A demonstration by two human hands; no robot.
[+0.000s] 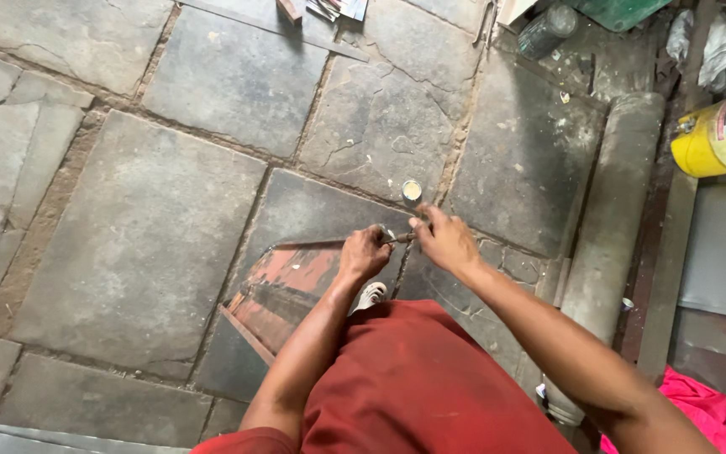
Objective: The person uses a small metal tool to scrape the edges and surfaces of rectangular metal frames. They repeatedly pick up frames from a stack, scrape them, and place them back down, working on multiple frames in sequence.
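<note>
The brush (pixel 401 238) is a thin, dark tool held level between both hands, just above the upper corner of the red panel (pixel 283 290) that lies on the stone floor (pixel 144 227). The left hand (pixel 364 253) is clenched in a fist, its grip closed on the brush's left end, right over the panel's top edge. The right hand (pixel 445 240) pinches the brush's other end with thumb and fingertips, just to the right of the panel. Which end carries bristles is too small to tell.

The panel is a flat board, reddish with worn dark patches, set at a slant. Its lower part runs under the person's left forearm and red garment (pixel 413 387).

A small round tin (pixel 412 190), open with a pale inside, stands on the floor just beyond the panel's upper corner, near the right hand but not touching it. A white shoe (pixel 370 294) shows beside the panel's right edge. Well off to the right of the panel lie a grey roll (pixel 619 210), a yellow can (pixel 720 134) on its side and a pink cloth (pixel 699 403).
</note>
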